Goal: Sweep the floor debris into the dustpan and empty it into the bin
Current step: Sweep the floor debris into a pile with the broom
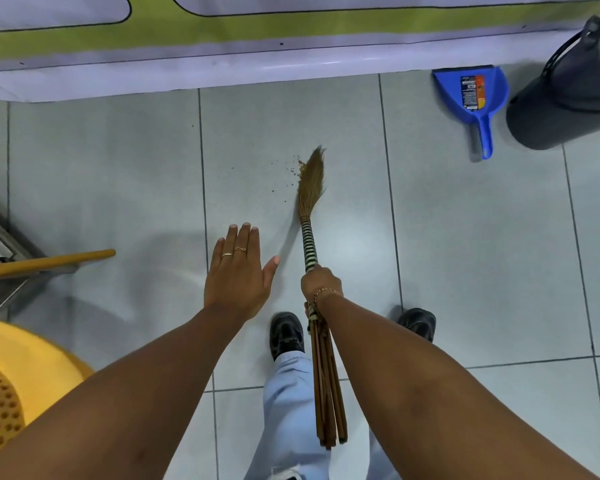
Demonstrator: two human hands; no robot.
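My right hand (321,284) grips a short straw broom (310,181) by its striped handle, with the bristle tip resting on the grey tiled floor. Small brown debris (291,171) lies scattered just left of the bristles. My left hand (238,271) hovers flat above the floor, fingers spread, holding nothing. A blue dustpan (470,95) lies on the floor at the far right, handle pointing toward me. Beside it, at the right edge, stands a dark round bin (565,98).
A white and green wall panel (222,36) runs along the far side. A yellow perforated plastic seat (11,386) sits at the lower left, with a yellow pole (49,262) and a metal frame (4,244) above it. My black shoes (286,334) stand on the tiles.
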